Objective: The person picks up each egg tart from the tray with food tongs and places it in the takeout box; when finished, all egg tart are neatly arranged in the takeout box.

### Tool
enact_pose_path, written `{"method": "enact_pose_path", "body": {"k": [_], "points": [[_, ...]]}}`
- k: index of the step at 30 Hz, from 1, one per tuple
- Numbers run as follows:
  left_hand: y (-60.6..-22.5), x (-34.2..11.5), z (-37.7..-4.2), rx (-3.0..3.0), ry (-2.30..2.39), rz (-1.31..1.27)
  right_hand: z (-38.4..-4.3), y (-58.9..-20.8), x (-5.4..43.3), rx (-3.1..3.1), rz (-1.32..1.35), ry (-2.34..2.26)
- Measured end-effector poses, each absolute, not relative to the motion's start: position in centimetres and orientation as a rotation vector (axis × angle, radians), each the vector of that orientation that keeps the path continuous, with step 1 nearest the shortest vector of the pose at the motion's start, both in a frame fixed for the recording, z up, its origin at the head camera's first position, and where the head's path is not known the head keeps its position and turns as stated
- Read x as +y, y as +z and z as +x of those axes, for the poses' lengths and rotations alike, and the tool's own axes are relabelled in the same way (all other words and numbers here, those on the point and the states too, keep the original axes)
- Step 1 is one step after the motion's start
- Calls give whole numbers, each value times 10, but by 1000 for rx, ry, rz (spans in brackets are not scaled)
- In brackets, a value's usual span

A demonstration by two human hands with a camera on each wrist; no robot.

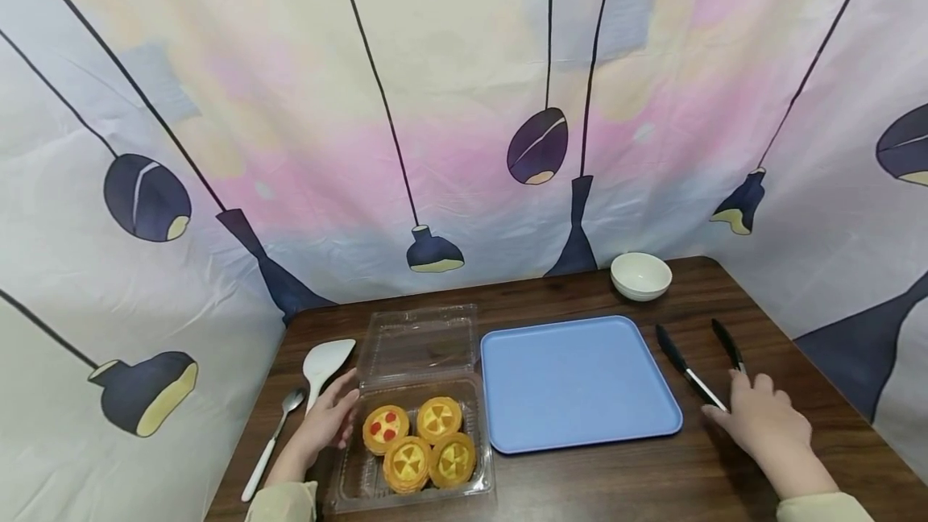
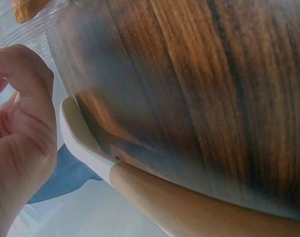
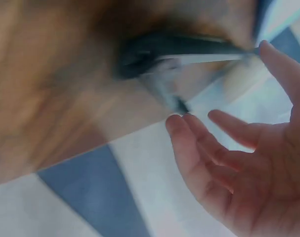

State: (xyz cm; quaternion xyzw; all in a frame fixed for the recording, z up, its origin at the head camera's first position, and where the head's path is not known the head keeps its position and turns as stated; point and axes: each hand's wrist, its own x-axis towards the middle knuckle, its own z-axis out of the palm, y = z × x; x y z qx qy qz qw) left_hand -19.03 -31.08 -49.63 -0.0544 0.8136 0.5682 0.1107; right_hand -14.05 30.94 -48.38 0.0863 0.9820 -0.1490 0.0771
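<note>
My left hand (image 1: 328, 419) is at the left side of a clear plastic clamshell box (image 1: 484, 457), its fingers loosely bent by the rim; whether they touch it is unclear. Inside lie several egg tarts (image 1: 437, 419), one with red pieces on top. A white rice paddle (image 1: 326, 359) and a spoon (image 1: 270, 443) lie left of that hand. On the right, my right hand (image 1: 770, 424) spans the spread arms of black-tipped tongs (image 1: 705, 389). Thumb and fingertips are apart, at opposite arms; firm contact is unclear. The tongs (image 3: 199, 58) look blurred in the right wrist view.
A light blue tray (image 1: 580, 389) lies between the box and the tongs. A white bowl (image 1: 641, 276) stands at the back right of the dark wooden table (image 1: 551, 482). Behind the table hangs a patterned cloth (image 1: 464, 143). The box's lid (image 1: 420, 341) lies folded back.
</note>
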Motion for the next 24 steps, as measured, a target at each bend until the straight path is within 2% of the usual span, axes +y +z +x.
{"method": "enact_pose_path", "body": {"k": [8, 24], "points": [[-496, -311, -190, 2389, 1674, -151, -144, -472, 247, 3186, -51, -390], [-498, -310, -191, 2394, 1678, -158, -174, -476, 120, 3061, -466, -700]]}}
